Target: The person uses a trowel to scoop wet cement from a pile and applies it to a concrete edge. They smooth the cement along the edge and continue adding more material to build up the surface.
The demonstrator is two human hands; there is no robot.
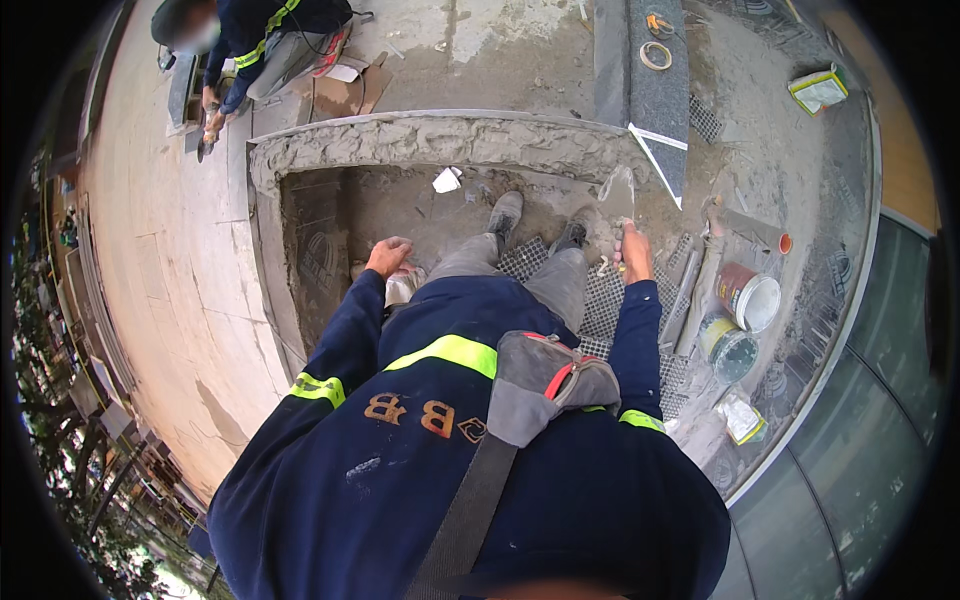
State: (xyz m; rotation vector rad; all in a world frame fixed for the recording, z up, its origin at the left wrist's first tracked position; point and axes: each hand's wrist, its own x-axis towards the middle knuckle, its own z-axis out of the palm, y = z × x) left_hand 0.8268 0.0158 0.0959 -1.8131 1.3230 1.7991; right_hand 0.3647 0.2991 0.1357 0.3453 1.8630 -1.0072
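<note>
My right hand (635, 253) is closed around the handle of a trowel. The trowel's blade (617, 192), smeared with grey mortar, points away from me beside the right end of the mortar-covered ledge (450, 140). On the left, my left hand (389, 257) is held near my thigh with its fingers curled together. Just below those fingers shows a whitish, bag-like thing (404, 285); whether they grip it I cannot tell. Rough wet-looking mortar covers the ledge top. A white scrap (447, 180) lies in the recess beyond my feet.
Two buckets (750, 298) stand at the right, with a grey tube (689, 290) and black grid mats (605, 295) nearby. A stone slab (658, 100) carries a tape roll (656, 56). At the far left a co-worker (265, 45) crouches, holding a power tool (207, 143).
</note>
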